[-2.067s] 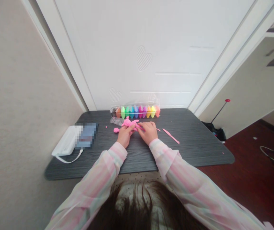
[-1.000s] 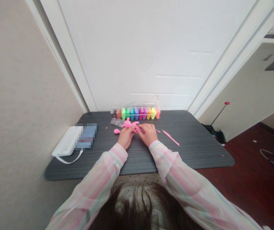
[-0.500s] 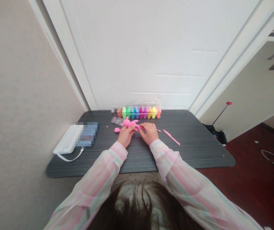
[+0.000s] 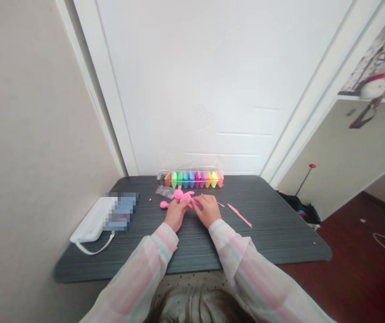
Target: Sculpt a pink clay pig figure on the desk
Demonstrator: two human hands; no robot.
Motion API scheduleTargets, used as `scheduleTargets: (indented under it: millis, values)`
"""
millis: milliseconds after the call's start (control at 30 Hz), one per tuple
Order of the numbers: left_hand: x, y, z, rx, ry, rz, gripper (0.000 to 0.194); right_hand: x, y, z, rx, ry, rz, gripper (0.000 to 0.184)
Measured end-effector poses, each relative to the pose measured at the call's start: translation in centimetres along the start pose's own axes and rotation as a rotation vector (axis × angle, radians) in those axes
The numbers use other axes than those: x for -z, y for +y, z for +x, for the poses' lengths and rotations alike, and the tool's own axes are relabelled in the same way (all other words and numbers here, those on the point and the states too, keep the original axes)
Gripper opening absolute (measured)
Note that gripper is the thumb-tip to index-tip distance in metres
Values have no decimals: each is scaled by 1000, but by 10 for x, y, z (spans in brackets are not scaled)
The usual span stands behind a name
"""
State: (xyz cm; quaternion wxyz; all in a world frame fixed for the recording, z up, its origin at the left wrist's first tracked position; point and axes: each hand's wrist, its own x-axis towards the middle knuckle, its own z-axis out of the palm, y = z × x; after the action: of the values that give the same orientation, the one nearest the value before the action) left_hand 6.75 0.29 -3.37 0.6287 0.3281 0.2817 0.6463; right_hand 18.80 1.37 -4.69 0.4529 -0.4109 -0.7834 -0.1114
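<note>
A pink clay figure [image 4: 185, 198] with a round head and thin limbs lies between my two hands over the dark table. My left hand [image 4: 176, 214] grips its body from the near side. With fingers pinched, my right hand [image 4: 208, 210] is closed on the figure's lower right end; the fingers partly hide that spot. Just left of the figure rests a pink clay lump [image 4: 164, 205]. To the right of my right hand lies a pink modelling knife [image 4: 239, 215], and the tip of another thin pink piece [image 4: 221, 204] shows beside my fingers.
Behind the hands stands a clear pack of coloured clay [image 4: 192, 180] against the white door [image 4: 185, 80]. A crumpled clear wrapper [image 4: 164, 191] lies before it. At the left are a white power bank [image 4: 93, 222], its cable and a blurred-out blue object [image 4: 122, 213]. The dark table [image 4: 279, 224] has rounded corners.
The camera view has tilted upward, so the table and hands sit lower in the picture. Both hands stay on the pink clay figure, with little visible change in their hold.
</note>
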Motion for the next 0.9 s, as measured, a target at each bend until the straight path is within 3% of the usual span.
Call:
scheduleTargets:
  millis: [567,900]
  values:
    - [3,0,2,2,39,11,3,1,1,-2,-65,-40,16,14]
    - [8,1,6,-24,42,20,25,4,2,-1,-173,-97,143,16]
